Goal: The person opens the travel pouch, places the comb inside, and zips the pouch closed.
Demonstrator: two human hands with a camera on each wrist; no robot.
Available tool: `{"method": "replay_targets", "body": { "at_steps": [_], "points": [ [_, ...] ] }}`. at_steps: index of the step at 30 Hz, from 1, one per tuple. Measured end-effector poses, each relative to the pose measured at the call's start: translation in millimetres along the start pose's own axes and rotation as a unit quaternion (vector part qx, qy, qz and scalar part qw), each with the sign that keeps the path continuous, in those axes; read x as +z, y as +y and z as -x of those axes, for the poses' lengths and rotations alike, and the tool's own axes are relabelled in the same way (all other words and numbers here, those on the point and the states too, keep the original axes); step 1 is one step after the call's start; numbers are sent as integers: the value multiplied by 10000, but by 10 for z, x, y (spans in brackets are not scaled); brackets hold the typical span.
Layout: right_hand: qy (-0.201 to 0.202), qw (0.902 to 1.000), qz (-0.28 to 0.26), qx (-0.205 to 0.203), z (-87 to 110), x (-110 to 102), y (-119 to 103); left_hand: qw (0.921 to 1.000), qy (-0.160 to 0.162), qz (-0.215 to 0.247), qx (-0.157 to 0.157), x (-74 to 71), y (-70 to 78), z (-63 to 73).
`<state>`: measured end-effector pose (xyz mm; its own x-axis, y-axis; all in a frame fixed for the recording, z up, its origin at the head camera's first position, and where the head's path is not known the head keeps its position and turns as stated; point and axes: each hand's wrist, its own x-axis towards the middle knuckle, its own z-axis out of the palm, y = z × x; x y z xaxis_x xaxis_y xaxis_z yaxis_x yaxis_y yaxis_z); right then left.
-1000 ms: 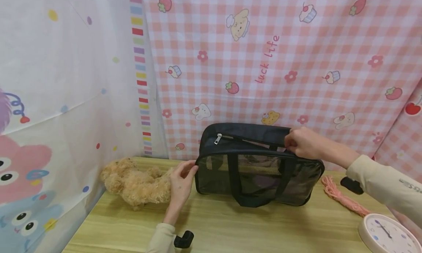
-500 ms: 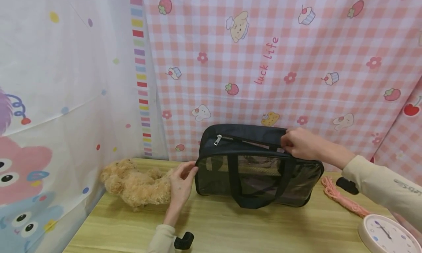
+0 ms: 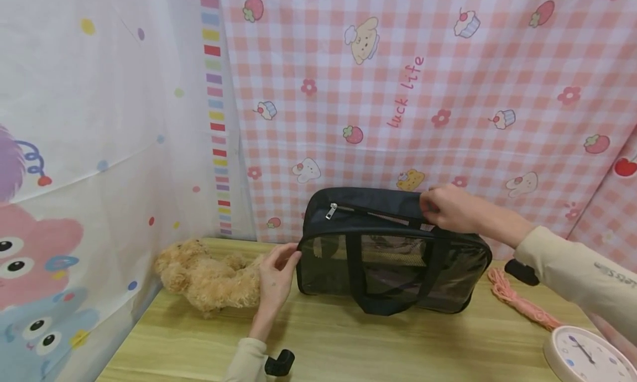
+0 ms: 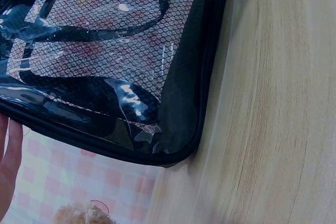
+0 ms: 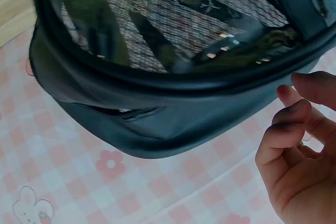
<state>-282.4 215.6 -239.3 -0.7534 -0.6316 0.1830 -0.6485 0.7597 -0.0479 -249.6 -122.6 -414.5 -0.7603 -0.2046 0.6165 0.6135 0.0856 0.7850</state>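
Observation:
A black handbag (image 3: 323, 271) with clear front panel and mesh stands on the wooden table, its strap hanging down the front. The zipper along its top is partly open, with a silver zipper pull (image 3: 331, 211) at the left end. My left hand (image 3: 276, 274) pinches the bag's left edge; in the left wrist view its fingers (image 4: 11, 150) lie against the dark piping. My right hand (image 3: 450, 208) pinches at the zipper line on the top right, thumb and index finger together. The exact bit between those fingertips is hidden. In the right wrist view, the other fingers (image 5: 283, 145) are curled.
A tan plush toy (image 3: 214, 280) lies left of the bag, right beside my left hand. To the right are a bundle of pink cord (image 3: 522, 304) and a round clock (image 3: 587, 354). A pink checked cloth (image 3: 398, 94) hangs close behind the bag.
My right hand has slid a little to the left along the bag's top. My left hand has stayed at the bag's left edge, and the bag stands where it was.

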Motion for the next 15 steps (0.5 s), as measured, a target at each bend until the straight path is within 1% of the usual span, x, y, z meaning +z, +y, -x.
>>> {"method": "replay_targets", "body": {
  "at_steps": [3,8,12,15],
  "points": [
    [8,10000,39,8,-70,-25,-63,10000,7,-1,33,-11,5,-6],
    [-40,9999,22,-103,-192,-49,-173,9999,36,3,148,-14,8,-5],
    [-21,9996,217,-191,-284,-53,-234,9998,11,60,201,-1,-6,-3],
    [-100,9991,365,-170,-382,-63,-300,9998,38,119,158,-1,-17,-4]
  ]
}}
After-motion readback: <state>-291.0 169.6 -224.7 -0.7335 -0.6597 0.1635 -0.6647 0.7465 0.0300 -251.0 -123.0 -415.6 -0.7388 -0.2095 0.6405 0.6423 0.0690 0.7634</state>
